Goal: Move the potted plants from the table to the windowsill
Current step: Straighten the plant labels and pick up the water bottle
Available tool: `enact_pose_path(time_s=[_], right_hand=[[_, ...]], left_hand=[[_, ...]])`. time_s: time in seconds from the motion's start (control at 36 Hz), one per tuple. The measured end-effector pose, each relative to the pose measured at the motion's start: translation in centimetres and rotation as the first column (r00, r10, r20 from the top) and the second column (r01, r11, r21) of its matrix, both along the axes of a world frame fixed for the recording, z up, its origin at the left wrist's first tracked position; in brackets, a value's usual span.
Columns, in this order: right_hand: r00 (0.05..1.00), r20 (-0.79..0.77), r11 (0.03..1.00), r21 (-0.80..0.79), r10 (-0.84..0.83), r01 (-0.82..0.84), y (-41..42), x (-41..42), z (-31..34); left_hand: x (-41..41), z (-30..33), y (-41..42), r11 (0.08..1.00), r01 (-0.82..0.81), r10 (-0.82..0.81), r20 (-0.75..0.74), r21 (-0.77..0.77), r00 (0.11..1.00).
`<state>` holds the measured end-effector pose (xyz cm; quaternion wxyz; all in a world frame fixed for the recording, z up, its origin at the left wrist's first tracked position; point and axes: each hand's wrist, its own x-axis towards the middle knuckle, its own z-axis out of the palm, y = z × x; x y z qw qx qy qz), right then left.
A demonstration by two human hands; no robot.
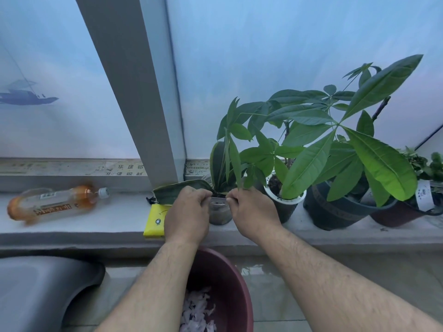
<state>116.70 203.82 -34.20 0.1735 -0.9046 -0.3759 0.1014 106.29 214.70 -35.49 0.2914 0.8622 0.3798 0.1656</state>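
Note:
A small clear pot [219, 213] with broad dark leaves stands on the grey windowsill [96, 230], just right of the window post. My left hand [188, 215] and my right hand [251, 209] both grip its rim, one on each side. One long leaf [182, 191] bends left over my left hand. To the right along the sill stand a leafy plant in a white-rimmed pot [286, 206], a large black pot [335, 212], and a dark red pot [398, 213] with a white label.
A plastic bottle [56, 203] of amber liquid lies on the sill at left. A yellow packet [155, 220] lies beside my left hand. Below the sill sit a maroon bucket [230, 281] holding pale scraps and a grey seat [40, 291].

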Motion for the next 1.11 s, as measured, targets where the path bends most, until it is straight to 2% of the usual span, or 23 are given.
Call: enact_pose_path(time_s=[0.39, 0.75, 1.11], right_hand=[[1.000, 0.002, 1.000, 0.003, 0.001, -0.001, 0.1, -0.2, 1.1], [0.996, 0.088, 0.999, -0.039, 0.019, -0.015, 0.2, -0.3, 0.9], [0.998, 0.046, 0.998, -0.045, 0.036, -0.034, -0.8, -0.5, 1.7]], left_hand=[[-0.1, 0.2, 0.1, 1.000, -0.014, 0.014, -0.014, 0.007, 1.000], [-0.3, 0.1, 0.0, 1.000, -0.014, 0.014, -0.020, -0.022, 1.000], [-0.4, 0.8, 0.0, 0.999, 0.025, -0.027, -0.045, -0.029, 0.999]])
